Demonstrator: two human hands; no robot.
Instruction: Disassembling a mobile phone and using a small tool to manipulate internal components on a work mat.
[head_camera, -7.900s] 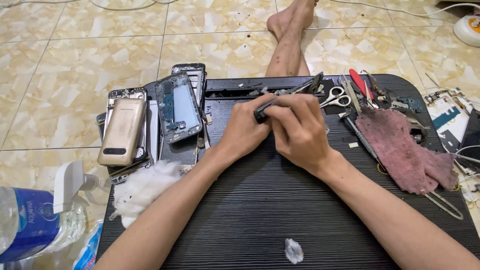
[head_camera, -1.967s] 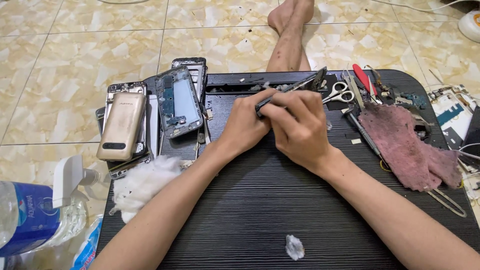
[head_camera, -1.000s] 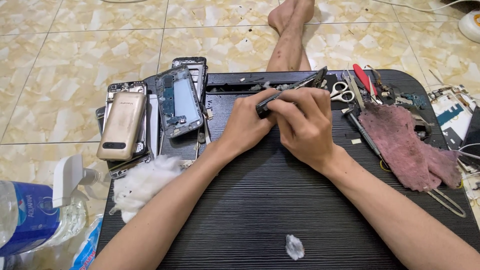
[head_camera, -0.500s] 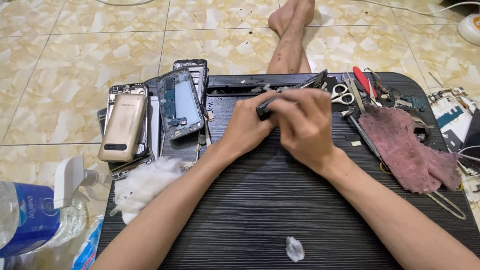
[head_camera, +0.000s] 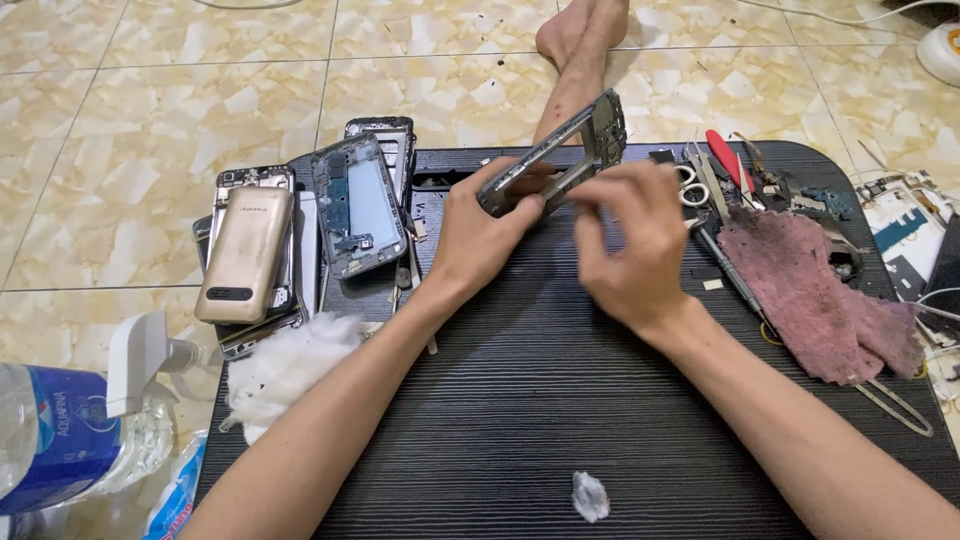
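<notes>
My left hand (head_camera: 480, 235) grips a stripped dark phone frame (head_camera: 592, 130) by its lower end and holds it tilted up above the far edge of the black ribbed mat (head_camera: 560, 400). My right hand (head_camera: 630, 250) is blurred with motion, and its fingertips pinch the frame's near edge just right of my left thumb. I cannot make out any tool in the right hand.
Left of the mat lie a gold phone (head_camera: 245, 255) and an opened phone body (head_camera: 358, 205) on other phone parts. A cotton wad (head_camera: 285, 370), a bottle (head_camera: 50, 440), a small cotton scrap (head_camera: 590, 495), a pink cloth (head_camera: 810, 295), scissors (head_camera: 690, 185), a red-handled tool (head_camera: 725, 155) and a bare foot (head_camera: 580, 50) surround it.
The phone frame lay flat on the mat under both hands, with a dark tool in the right hand. Now the left hand has lifted the frame and tilted it upward.
</notes>
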